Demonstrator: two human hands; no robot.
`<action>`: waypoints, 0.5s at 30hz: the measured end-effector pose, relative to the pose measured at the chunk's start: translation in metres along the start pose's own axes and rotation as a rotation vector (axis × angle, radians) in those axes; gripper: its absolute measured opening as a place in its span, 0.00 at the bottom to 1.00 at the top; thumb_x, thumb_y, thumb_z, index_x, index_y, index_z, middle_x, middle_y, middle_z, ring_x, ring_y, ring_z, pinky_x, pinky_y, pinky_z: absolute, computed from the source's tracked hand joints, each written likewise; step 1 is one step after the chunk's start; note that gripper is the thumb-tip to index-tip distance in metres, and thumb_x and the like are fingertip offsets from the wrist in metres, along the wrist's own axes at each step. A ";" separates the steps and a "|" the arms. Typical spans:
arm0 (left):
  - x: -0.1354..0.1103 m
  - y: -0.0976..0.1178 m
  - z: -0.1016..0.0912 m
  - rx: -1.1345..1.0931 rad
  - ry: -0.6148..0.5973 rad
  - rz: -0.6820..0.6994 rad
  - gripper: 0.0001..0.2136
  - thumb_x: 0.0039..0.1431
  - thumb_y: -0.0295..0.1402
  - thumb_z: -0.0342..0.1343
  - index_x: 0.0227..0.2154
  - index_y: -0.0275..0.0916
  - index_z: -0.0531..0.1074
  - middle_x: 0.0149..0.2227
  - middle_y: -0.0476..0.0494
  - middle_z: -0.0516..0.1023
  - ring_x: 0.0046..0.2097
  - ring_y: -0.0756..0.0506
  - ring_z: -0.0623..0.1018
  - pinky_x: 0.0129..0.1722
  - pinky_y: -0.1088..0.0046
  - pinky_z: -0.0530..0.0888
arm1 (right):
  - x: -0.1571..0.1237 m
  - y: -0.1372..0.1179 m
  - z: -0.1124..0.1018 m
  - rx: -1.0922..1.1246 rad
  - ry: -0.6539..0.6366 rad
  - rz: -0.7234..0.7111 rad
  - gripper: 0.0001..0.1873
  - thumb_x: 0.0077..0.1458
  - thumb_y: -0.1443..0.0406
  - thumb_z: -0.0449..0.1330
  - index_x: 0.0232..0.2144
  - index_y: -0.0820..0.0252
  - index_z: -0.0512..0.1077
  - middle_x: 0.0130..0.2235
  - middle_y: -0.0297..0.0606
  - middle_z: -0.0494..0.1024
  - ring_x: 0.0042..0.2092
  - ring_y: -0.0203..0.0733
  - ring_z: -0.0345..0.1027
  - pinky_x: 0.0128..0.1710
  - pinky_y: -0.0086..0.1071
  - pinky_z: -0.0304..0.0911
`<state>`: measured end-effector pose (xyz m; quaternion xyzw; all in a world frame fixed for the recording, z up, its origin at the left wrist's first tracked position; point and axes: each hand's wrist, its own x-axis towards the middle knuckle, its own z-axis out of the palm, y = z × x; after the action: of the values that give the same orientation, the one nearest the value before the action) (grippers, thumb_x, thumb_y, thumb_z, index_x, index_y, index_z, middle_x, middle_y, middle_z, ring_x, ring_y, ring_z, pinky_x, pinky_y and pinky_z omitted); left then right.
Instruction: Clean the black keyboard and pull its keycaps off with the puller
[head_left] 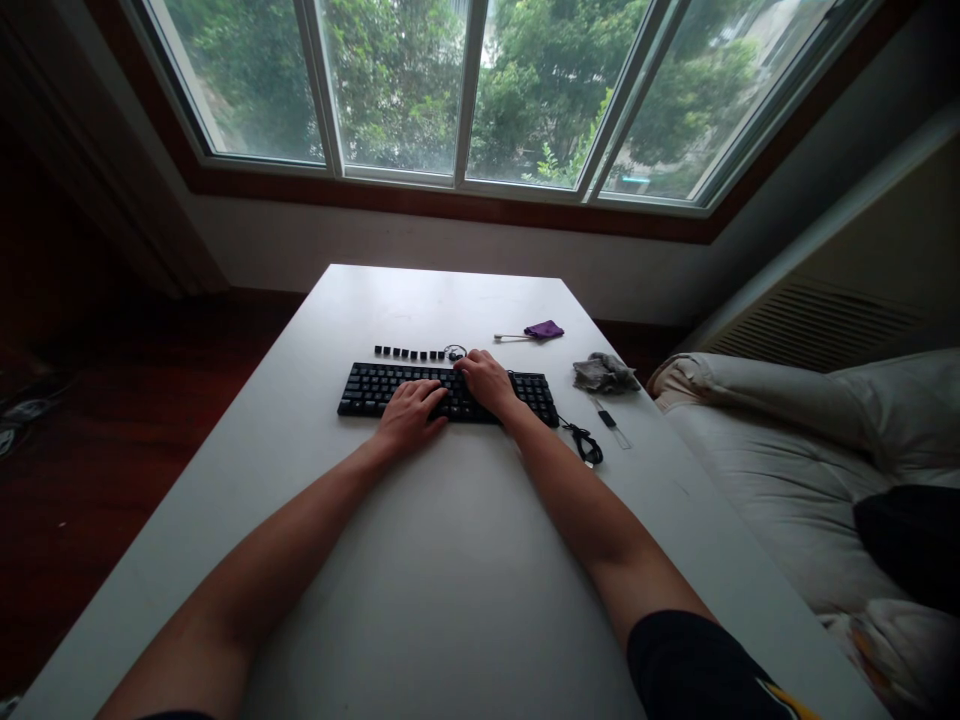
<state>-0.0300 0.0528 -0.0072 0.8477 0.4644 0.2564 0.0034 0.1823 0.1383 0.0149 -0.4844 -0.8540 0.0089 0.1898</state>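
A black keyboard (367, 388) lies flat on the white table (450, 560). My left hand (411, 408) rests on its middle, fingers stretched out over the keys. Reaching to the keyboard's back edge is my right hand (486, 380), its fingers bent together at the tips; what they hold, if anything, is too small to make out. Just beyond those fingertips is a small dark looped object (454, 352). Several loose black keycaps (405, 353) stand in a row behind the keyboard, left of my right hand.
Right of the keyboard lie its coiled cable (585, 445), a wire keycap puller with a black handle (607, 418) and a crumpled grey cloth or bag (604, 373). Farther back are a thin white stick (511, 337) and a purple cloth (544, 330). A pale sofa (750, 480) adjoins the table's right side.
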 end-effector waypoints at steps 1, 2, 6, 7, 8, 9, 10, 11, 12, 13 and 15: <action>0.000 0.000 0.000 0.001 0.000 0.002 0.24 0.63 0.39 0.58 0.61 0.44 0.69 0.63 0.38 0.69 0.63 0.34 0.67 0.64 0.50 0.63 | 0.001 0.002 0.001 0.017 0.009 0.007 0.16 0.66 0.70 0.52 0.49 0.53 0.77 0.49 0.43 0.74 0.53 0.47 0.62 0.54 0.36 0.62; 0.000 0.000 0.000 0.001 0.001 0.004 0.24 0.63 0.39 0.58 0.61 0.44 0.69 0.63 0.38 0.69 0.63 0.34 0.67 0.64 0.50 0.63 | 0.002 0.004 0.003 0.035 0.019 0.018 0.16 0.66 0.70 0.53 0.48 0.53 0.77 0.49 0.42 0.74 0.54 0.47 0.63 0.54 0.36 0.62; 0.000 0.001 0.000 -0.006 0.002 0.004 0.24 0.63 0.39 0.58 0.61 0.44 0.69 0.63 0.38 0.69 0.63 0.34 0.67 0.64 0.50 0.63 | 0.005 0.010 0.006 0.116 0.035 0.056 0.15 0.65 0.69 0.54 0.48 0.53 0.77 0.50 0.41 0.74 0.54 0.46 0.64 0.56 0.37 0.61; 0.000 0.001 0.000 -0.006 0.002 0.002 0.24 0.63 0.38 0.58 0.61 0.45 0.69 0.63 0.39 0.69 0.63 0.34 0.67 0.64 0.50 0.63 | 0.006 0.011 0.007 0.134 0.030 0.054 0.15 0.65 0.69 0.54 0.48 0.53 0.77 0.50 0.40 0.75 0.54 0.46 0.65 0.56 0.37 0.61; 0.000 0.001 0.000 -0.006 0.002 0.002 0.24 0.63 0.38 0.58 0.61 0.45 0.69 0.63 0.39 0.69 0.63 0.34 0.67 0.64 0.50 0.63 | 0.006 0.011 0.007 0.148 0.025 0.050 0.15 0.65 0.69 0.54 0.47 0.53 0.77 0.50 0.40 0.75 0.54 0.46 0.65 0.56 0.37 0.61; 0.000 0.001 0.000 -0.006 0.002 0.003 0.24 0.63 0.39 0.58 0.61 0.45 0.69 0.63 0.39 0.69 0.63 0.34 0.67 0.64 0.50 0.63 | 0.006 0.011 0.008 0.157 0.022 0.045 0.15 0.65 0.69 0.54 0.47 0.54 0.77 0.49 0.40 0.76 0.54 0.45 0.66 0.56 0.36 0.61; 0.000 0.001 0.000 -0.007 0.003 0.006 0.24 0.63 0.39 0.58 0.61 0.45 0.69 0.63 0.38 0.69 0.63 0.34 0.67 0.64 0.50 0.63 | 0.006 0.012 0.008 0.162 0.022 0.041 0.15 0.65 0.70 0.53 0.47 0.54 0.77 0.49 0.40 0.77 0.54 0.45 0.66 0.56 0.36 0.61; 0.000 0.001 0.000 -0.008 0.004 0.007 0.24 0.63 0.39 0.58 0.61 0.45 0.69 0.63 0.38 0.69 0.63 0.34 0.67 0.64 0.50 0.63 | 0.006 0.012 0.008 0.166 0.024 0.039 0.15 0.65 0.70 0.53 0.47 0.54 0.77 0.49 0.40 0.77 0.54 0.45 0.66 0.57 0.36 0.61; 0.000 0.001 0.000 -0.009 0.007 0.008 0.24 0.63 0.39 0.58 0.61 0.44 0.69 0.63 0.38 0.69 0.63 0.34 0.67 0.64 0.51 0.63 | 0.006 0.012 0.009 0.170 0.028 0.039 0.15 0.65 0.70 0.53 0.47 0.54 0.78 0.49 0.40 0.77 0.54 0.45 0.66 0.57 0.36 0.61; 0.000 0.001 0.000 -0.009 0.008 0.009 0.24 0.63 0.39 0.58 0.61 0.44 0.69 0.63 0.38 0.69 0.63 0.34 0.67 0.64 0.51 0.63 | 0.006 0.013 0.009 0.177 0.032 0.037 0.15 0.65 0.69 0.54 0.47 0.54 0.78 0.49 0.40 0.78 0.54 0.45 0.67 0.57 0.36 0.61; 0.000 0.001 0.000 -0.006 0.008 0.009 0.24 0.63 0.39 0.58 0.61 0.44 0.69 0.62 0.38 0.69 0.63 0.34 0.67 0.64 0.51 0.63 | 0.007 0.016 0.011 0.209 0.045 0.029 0.14 0.64 0.69 0.55 0.48 0.55 0.77 0.49 0.40 0.78 0.53 0.45 0.68 0.57 0.37 0.62</action>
<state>-0.0297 0.0523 -0.0072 0.8488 0.4598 0.2612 0.0030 0.1879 0.1546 0.0038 -0.4742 -0.8369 0.0898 0.2582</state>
